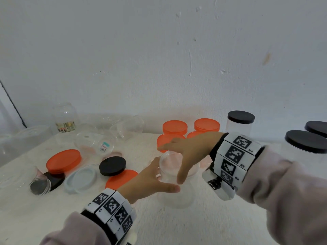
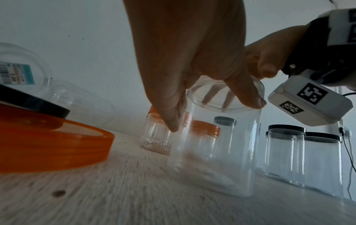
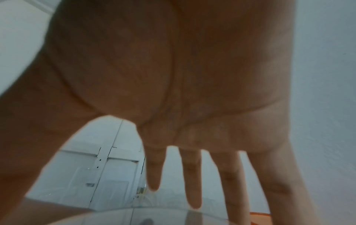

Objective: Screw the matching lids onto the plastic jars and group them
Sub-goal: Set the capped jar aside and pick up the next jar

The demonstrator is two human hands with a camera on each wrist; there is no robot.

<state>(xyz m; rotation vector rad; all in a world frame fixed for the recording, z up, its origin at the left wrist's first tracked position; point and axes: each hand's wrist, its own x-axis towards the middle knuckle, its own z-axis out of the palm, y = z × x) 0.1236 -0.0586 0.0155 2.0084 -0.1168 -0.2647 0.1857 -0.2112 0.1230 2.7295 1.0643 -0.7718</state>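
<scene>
left hand [image 1: 150, 179] cups my clear open jar [image 1: 170, 171] at the shoulder, upright on the table [image 1: 177, 227]; right hand [image 1: 185, 149] spreads over its mouth. light, slick, thin-walled: hold the shoulder, squeeze gently.

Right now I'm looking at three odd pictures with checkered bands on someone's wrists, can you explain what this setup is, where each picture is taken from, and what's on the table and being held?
No machine here: a person works with bare hands, wearing wrist bands printed with square tracking markers. One camera sits on the head and looks down at the table; one sits on each wrist and looks along the palm. The left hand grips an open clear jar near its rim, fingers curled over the edge. The right hand is spread over the jar top; whether it actually grips is unclear. Its own camera shows mostly palm, blurred. On the table lie loose orange lids, a loose black lid and a clear lid. Farther back stand orange-capped jars and black-capped jars.
</scene>
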